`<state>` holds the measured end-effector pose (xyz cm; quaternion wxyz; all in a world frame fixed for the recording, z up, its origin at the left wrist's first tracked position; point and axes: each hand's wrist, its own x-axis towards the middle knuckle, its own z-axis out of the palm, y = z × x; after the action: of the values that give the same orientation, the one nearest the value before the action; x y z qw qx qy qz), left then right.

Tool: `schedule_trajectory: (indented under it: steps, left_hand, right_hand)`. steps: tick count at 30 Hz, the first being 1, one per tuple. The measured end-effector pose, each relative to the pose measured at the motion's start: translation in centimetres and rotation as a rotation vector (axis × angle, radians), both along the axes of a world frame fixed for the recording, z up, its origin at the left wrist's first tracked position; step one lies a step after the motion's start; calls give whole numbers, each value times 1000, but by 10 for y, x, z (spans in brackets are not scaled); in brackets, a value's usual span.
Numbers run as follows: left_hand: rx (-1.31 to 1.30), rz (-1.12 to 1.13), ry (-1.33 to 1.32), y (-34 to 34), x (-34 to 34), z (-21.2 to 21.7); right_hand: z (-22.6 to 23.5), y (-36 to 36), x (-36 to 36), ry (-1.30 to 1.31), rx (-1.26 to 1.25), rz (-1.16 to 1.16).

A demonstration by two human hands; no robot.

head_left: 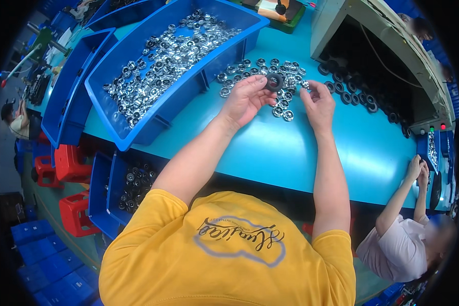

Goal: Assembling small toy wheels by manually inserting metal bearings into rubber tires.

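My left hand (246,97) pinches a black ring (274,81) between thumb and fingertips, just above a loose spread of shiny metal ring parts (270,69) on the teal table (270,148). My right hand (319,104) hovers beside it at the right edge of that spread, fingers curled around a small silver part that I can barely make out. Both forearms reach in from below over my yellow shirt.
A large blue bin (173,66) full of silver parts stands at the left, with empty blue bins (71,86) beyond it. Black rings (352,94) lie on a machine's belt at the right. Another person (408,239) works at the lower right. Red stools (71,163) stand under the table.
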<state>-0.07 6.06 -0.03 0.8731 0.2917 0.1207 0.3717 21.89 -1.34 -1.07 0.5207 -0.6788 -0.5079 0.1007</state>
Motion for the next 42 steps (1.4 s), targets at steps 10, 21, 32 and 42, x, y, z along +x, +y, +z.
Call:
schedule_trajectory:
  steps: [10,21,32,42]
  left_hand:
    - [5,-7,-4,7,2,-5]
    - [-84,-109,-192,2,-3,-2]
    - [-90,-228,-252,4,-4,-2]
    - [-97,-231,-244,4,-2,-2]
  right_hand:
    - [11,-3,1,664,17,244]
    - [29,-12,-17,878,-20,401]
    - [19,-9,-14,768,-70,439]
    - [19,-7,-15,838,-56,392]
